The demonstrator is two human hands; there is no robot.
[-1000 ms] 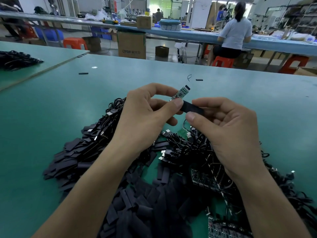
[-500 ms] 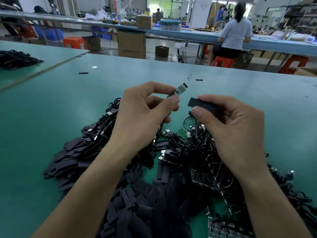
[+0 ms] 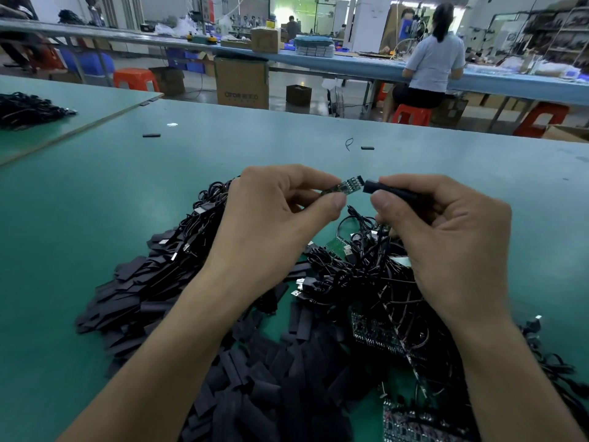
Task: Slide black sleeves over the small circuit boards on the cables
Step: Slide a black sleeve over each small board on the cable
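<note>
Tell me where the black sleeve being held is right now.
In the head view, the black sleeve is just right of centre, pinched in the right hand, its open end facing the small circuit board held by the left hand.

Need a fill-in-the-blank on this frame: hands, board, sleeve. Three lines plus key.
1. The left hand pinches a small ____ circuit board.
2. The right hand holds a sleeve that covers ____ of the board.
3. The loose sleeves piled on the table are all ____ in colour.
Missing words: green; none; black.
</note>
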